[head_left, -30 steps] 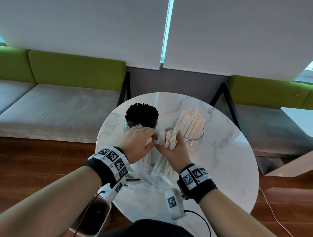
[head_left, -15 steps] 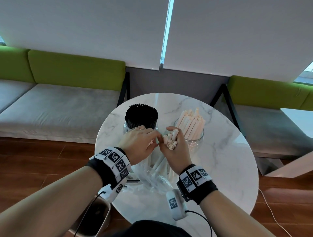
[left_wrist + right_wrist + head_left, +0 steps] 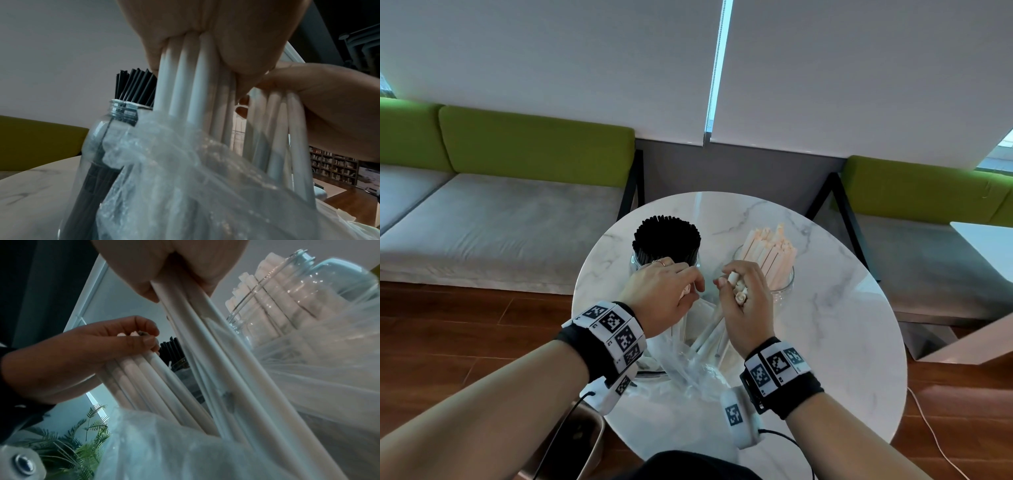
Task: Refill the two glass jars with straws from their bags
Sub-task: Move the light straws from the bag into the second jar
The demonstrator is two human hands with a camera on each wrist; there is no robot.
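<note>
Two glass jars stand on the round marble table. The left jar is packed with black straws. The right jar holds pale wrapped straws. My left hand grips a bunch of white straws whose lower ends stand in a clear plastic bag. My right hand grips a second bunch of white straws rising from the same bag, just in front of the right jar. The two hands are a small gap apart.
Green-backed grey benches run behind the table on both sides. A metal bin sits on the wooden floor by the table's near left edge. A white table corner shows at the right, and a white cable trails on the floor.
The hands held one cluster of white straws together; they have now drawn apart, each keeping its own bunch, the right hand shifting toward the right jar.
</note>
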